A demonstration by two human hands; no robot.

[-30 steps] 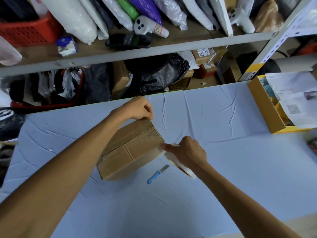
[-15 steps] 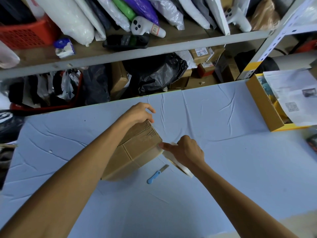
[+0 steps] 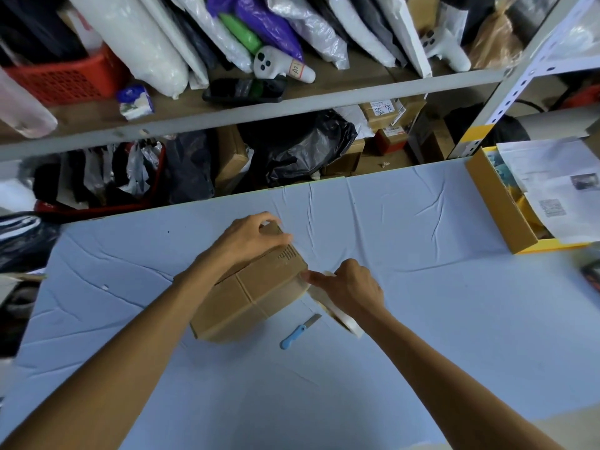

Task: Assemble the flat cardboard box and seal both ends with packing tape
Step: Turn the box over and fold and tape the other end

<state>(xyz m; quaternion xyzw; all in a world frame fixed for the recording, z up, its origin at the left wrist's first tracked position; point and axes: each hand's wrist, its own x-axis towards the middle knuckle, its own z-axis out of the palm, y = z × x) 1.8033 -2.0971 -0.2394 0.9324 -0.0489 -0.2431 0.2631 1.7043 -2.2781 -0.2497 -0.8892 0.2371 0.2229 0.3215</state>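
Cardboard box (image 3: 256, 293) sits mid-table (image 3: 422, 319) and looks tilted. Left hand (image 3: 253, 240) curls its fingers over the far top corner. Right hand (image 3: 354, 292) grips the tape roll (image 3: 341, 316), forefinger pressing at the box's right edge. Risk: if the left grip slackens, box pivots & tape lands crooked/wrinkled, leaving seam gapped.

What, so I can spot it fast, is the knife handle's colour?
Blue. The knife shows best in the head view.
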